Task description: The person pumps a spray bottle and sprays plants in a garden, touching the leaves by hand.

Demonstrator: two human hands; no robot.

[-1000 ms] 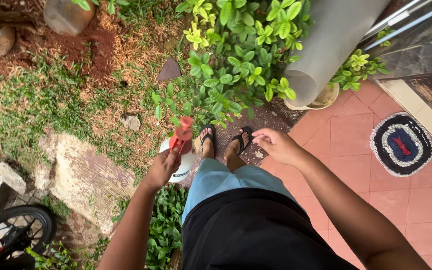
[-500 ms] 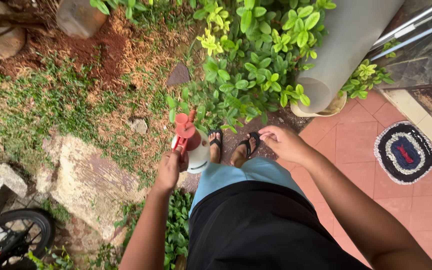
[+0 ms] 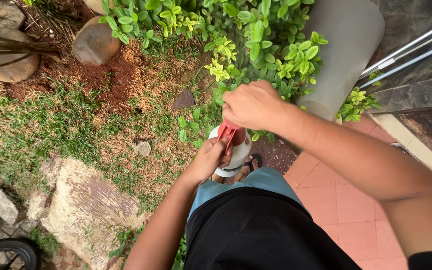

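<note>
Left hand [image 3: 208, 160] grips white spray bottle [image 3: 239, 150] by red handle; right hand [image 3: 250, 105] closed over its top, I note; leafy shrub [image 3: 256, 45], grey pillar [image 3: 346, 45] just ahead.

Home garden beside a house, patchy grass [image 3: 51, 125] and bare soil on the left, leafy shrubs [image 3: 256, 40] far, round stones [image 3: 95, 45], terracotta floor tiles [image 3: 346, 200] near right, sliding glass door [image 3: 416, 65] on the right

Patchy grass ground [image 3: 51, 125]: round stones [image 3: 95, 44], flat rock slab [image 3: 88, 197].
</note>
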